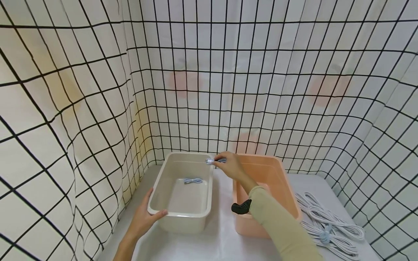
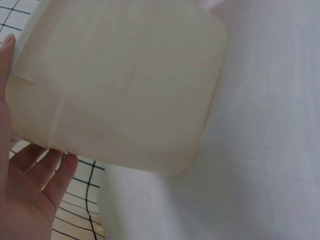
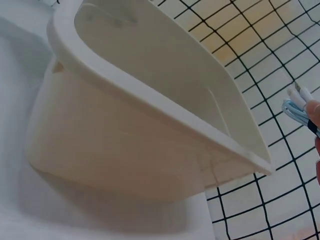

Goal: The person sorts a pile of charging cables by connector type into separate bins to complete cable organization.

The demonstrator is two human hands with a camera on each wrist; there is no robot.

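My right hand [image 1: 229,166] pinches a bundled pale-blue USB charging cable [image 1: 209,161] above the far right rim of the cream bin [image 1: 183,214]. In the right wrist view, the held cable [image 3: 296,111] shows white plug ends and a dark tie round its coil, with only the fingertips [image 3: 314,111] in sight. Another bundled cable [image 1: 193,180] lies on the bin's floor. My left hand [image 1: 142,221] grips the bin's near left corner, its thumb over the rim. Seen from the left wrist, the fingers [image 2: 59,175] lie along the bin's outer wall [image 2: 125,100].
To the right stands a peach bin [image 1: 261,159], partly hidden by my right forearm. Large coils of white cord [image 1: 326,224] lie beyond it, one with a pale-blue tie. Black netting [image 1: 222,90] rises over pale walls around the white table [image 1: 222,239].
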